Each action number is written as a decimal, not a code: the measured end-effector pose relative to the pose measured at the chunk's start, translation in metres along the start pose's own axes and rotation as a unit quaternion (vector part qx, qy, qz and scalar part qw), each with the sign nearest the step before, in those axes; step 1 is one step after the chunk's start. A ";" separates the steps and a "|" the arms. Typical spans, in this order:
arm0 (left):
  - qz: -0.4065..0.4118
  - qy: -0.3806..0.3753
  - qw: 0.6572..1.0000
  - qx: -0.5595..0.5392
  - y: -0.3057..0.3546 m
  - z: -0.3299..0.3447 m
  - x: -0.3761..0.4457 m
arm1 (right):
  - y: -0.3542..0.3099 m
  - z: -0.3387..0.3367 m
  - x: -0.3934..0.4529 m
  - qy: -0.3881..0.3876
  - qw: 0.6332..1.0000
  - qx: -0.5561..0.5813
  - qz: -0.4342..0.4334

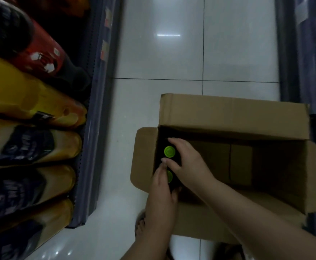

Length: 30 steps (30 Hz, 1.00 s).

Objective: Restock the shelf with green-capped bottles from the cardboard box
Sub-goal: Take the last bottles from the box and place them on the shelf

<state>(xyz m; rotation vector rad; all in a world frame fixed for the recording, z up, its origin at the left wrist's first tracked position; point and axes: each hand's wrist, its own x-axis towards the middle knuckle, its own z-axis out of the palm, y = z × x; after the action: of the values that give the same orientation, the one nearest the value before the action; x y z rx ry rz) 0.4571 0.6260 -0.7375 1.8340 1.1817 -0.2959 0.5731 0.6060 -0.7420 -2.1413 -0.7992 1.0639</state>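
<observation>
An open cardboard box (234, 113) stands on the tiled floor. Two dark bottles stand upright against its left inner wall. The farther green-capped bottle (169, 151) has my right hand (186, 162) curled around its neck, thumb on the near side. The nearer green-capped bottle (169, 176) is half hidden behind my left hand (162, 192), whose fingers wrap its top from the left. Both hands are inside the box's left end. The shelf (95, 117) runs along the left side of the aisle.
The shelf on the left holds several large yellow bottles (28, 96) with dark labels and a red-labelled dark bottle (44, 53). The rest of the box interior is bare cardboard. Another shelf edge (292, 53) lines the right. A bare foot (140, 224) shows below the box.
</observation>
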 end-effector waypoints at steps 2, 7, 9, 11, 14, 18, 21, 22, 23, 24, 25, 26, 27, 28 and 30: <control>-0.016 0.014 1.000 0.001 0.002 0.005 0.007 | 0.006 0.005 0.010 -0.016 1.000 -0.019 0.004; -0.043 0.063 0.997 -0.011 0.004 0.013 0.015 | 0.018 0.005 0.019 -0.001 1.000 -0.014 -0.017; -0.039 0.074 0.996 -0.013 0.004 0.013 0.012 | 0.022 0.003 0.017 0.002 1.000 -0.003 -0.025; -0.038 0.076 0.996 -0.024 0.003 0.012 0.008 | 0.025 -0.005 0.010 0.019 0.999 0.023 -0.020; -0.030 0.082 0.996 -0.032 0.004 0.007 0.001 | 0.027 -0.022 -0.002 0.049 0.996 0.056 -0.039; -0.003 0.106 0.993 -0.049 0.024 -0.005 -0.009 | 0.020 -0.049 -0.020 0.079 0.993 0.053 -0.063; 0.073 0.098 0.991 -0.047 0.046 -0.018 -0.019 | 0.008 -0.074 -0.038 0.121 0.987 0.084 -0.061; 0.108 0.090 0.990 -0.034 0.054 -0.023 -0.023 | 0.004 -0.084 -0.046 0.134 0.985 0.093 -0.064; 0.137 0.080 0.987 -0.028 0.063 -0.028 -0.028 | 0.000 -0.095 -0.055 0.146 0.982 0.096 -0.069; 0.161 0.071 0.984 -0.029 0.072 -0.034 -0.033 | -0.006 -0.106 -0.065 0.159 0.980 0.097 -0.072; 0.179 0.063 0.981 -0.038 0.083 -0.041 -0.039 | -0.011 -0.117 -0.075 0.175 0.977 0.100 -0.069; 0.190 0.056 0.978 -0.056 0.097 -0.052 -0.045 | -0.019 -0.130 -0.086 0.192 0.973 0.110 -0.063; 0.198 0.048 0.976 -0.081 0.112 -0.065 -0.051 | -0.028 -0.144 -0.099 0.212 0.968 0.126 -0.055; 0.208 0.039 0.971 -0.108 0.130 -0.079 -0.056 | -0.039 -0.160 -0.111 0.230 0.961 0.143 -0.049; 0.241 0.013 0.960 -0.144 0.167 -0.109 -0.072 | -0.065 -0.193 -0.139 0.261 0.950 0.167 -0.046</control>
<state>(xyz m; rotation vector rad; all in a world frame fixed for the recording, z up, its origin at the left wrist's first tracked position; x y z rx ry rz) 0.5291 0.6461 -0.5393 1.7987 0.7133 0.1703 0.6493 0.4964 -0.5348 -1.9362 -0.4242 0.4956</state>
